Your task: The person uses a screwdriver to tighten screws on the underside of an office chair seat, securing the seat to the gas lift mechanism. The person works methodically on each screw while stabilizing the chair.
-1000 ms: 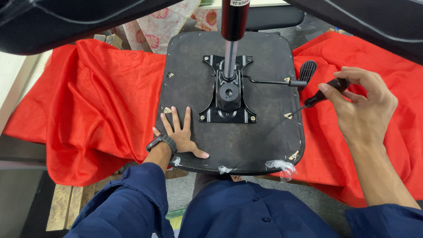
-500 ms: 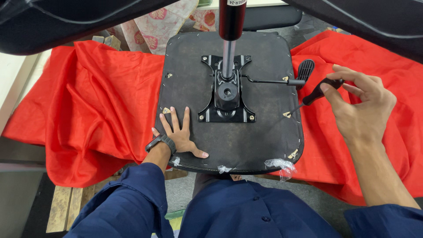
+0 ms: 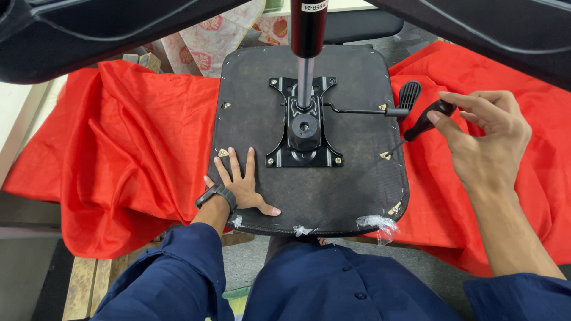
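Left hand (image 3: 241, 185) lies flat on the upturned seat base (image 3: 262, 125); right hand (image 3: 485, 139) grips a screwdriver (image 3: 419, 128).

Work surface draped in red cloth (image 3: 137, 148) — upturned black chair seat (image 3: 357, 184) lying flat on it

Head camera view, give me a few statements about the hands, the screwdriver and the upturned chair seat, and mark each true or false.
1. The left hand lies flat on the chair seat underside. True.
2. The right hand holds a hammer. False: it grips a black-handled screwdriver.
3. The screwdriver tip meets a bracket at the seat's right edge. True.
4. The cloth under the seat is blue. False: it is red.
5. The left wrist is bare. False: it wears a dark wristband.
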